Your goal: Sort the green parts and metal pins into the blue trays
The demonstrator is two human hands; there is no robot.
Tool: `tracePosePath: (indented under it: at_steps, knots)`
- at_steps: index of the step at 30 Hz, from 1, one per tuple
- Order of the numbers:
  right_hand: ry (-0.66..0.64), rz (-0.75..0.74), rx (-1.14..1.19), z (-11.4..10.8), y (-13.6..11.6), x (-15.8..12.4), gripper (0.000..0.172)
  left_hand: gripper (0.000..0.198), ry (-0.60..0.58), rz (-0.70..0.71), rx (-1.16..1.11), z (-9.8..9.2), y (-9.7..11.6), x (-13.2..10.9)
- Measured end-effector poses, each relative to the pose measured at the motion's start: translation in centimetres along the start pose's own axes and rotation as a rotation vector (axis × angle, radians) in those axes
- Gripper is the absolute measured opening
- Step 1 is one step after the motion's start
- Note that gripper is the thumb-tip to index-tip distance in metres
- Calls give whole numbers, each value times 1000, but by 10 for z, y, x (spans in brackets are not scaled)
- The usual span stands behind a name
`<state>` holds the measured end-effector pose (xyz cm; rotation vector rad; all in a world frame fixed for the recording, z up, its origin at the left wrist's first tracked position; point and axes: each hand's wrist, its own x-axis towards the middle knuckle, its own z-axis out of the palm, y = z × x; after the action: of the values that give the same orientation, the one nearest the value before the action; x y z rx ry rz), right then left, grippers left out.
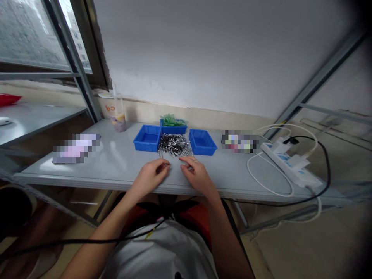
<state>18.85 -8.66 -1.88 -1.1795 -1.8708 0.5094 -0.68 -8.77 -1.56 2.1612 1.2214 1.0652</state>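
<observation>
A pile of thin metal pieces (175,145) lies on the grey table between two blue trays, the left tray (147,145) and the right tray (203,147), neither showing contents. Behind the pile, a third blue tray (173,130) holds green pieces (171,120). My left hand (153,173) rests at the pile's near left edge, fingers curled with small gaps between them and nothing visible in them. Just right of it, my right hand (196,173) is near the pile's front edge, its thumb and forefinger apart, also with nothing visible between them.
A plastic cup with a straw (118,120) stands at the back left. Blurred flat items lie at the left (76,148) and right (240,142). A white power strip (293,166) with looping cables occupies the right end. Metal posts rise on both sides.
</observation>
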Motion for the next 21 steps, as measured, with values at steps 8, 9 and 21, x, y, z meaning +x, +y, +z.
tracePosePath:
  at_steps: [8,9,21]
  knots:
    - [161,94,31,1,7,2,42,20,15,10,8,1,-2,0]
    - [186,102,32,1,8,2,43,20,15,13,11,1,-2,0]
    - [271,185,111,1,16,3,67,19,0,21,49,0,2,-1]
